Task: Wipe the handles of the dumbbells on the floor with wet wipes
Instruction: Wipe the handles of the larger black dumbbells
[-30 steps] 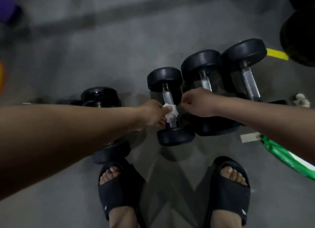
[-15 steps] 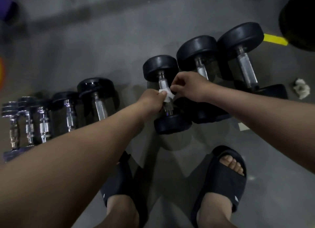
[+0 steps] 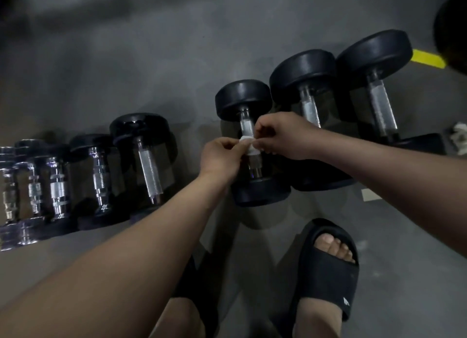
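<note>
Pinching wet wipe [image 3: 245, 142] from both sides: left grip [image 3: 222, 158] and right grip [image 3: 283, 138] each clamped on it, mid-handle of black dumbbell [image 3: 243, 100] on floor [image 3: 126, 72]. Likely trouble: tearing or bunching on knurling; skipping far handle end; rolling dumbbell into right-hand neighbour [image 3: 303, 69].

The left hand [image 3: 222, 158] and right hand [image 3: 283, 138] are bare, as are both forearms [image 3: 151, 249]. Black open-toed slide sandals [image 3: 326, 274] on the feet; the right one bears a small white mark [image 3: 346, 301].

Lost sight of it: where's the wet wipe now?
Head view, centre: the wet wipe is pinched between left hand and right hand on the dumbbell handle, left of two larger dumbbells.
</note>
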The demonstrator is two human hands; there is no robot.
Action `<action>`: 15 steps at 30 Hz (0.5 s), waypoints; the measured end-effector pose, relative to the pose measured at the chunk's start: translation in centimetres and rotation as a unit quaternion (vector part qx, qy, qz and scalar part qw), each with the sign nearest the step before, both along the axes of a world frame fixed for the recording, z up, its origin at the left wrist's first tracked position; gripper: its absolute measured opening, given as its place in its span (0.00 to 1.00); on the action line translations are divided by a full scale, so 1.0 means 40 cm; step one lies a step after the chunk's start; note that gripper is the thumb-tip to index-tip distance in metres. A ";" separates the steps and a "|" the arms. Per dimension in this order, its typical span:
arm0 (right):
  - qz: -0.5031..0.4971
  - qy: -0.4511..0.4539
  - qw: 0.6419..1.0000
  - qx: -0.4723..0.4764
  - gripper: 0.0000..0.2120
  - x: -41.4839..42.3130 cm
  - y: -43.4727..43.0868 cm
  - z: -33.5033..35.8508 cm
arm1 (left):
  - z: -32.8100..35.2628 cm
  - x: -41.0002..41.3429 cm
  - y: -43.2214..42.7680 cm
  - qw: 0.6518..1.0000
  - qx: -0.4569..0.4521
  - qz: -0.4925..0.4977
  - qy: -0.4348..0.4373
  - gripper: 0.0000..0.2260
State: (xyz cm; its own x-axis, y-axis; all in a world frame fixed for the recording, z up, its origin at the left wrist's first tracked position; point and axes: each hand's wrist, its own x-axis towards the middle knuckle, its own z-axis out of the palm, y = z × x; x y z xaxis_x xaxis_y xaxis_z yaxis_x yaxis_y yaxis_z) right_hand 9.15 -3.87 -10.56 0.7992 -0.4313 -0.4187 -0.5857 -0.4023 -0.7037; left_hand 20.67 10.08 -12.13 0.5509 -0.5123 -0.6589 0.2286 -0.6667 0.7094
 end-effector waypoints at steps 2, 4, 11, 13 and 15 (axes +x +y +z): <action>-0.021 -0.005 1.000 -0.019 0.05 0.011 -0.008 -0.007 | -0.002 0.005 -0.018 1.000 -0.003 0.013 0.000 0.11; -0.065 -0.020 0.996 -0.065 0.05 0.024 -0.012 -0.019 | -0.003 0.021 -0.057 0.998 -0.010 0.056 0.009 0.10; -0.023 -0.048 0.989 -0.136 0.07 0.002 0.017 -0.019 | 0.009 0.028 -0.039 0.996 0.008 0.063 0.059 0.14; 0.026 -0.016 0.995 -0.095 0.07 -0.014 0.019 -0.005 | 0.015 0.009 0.007 0.997 0.044 0.019 0.054 0.13; 0.036 -0.002 0.996 -0.080 0.04 -0.010 0.009 0.001 | 0.016 0.005 0.008 0.998 0.035 0.009 0.048 0.13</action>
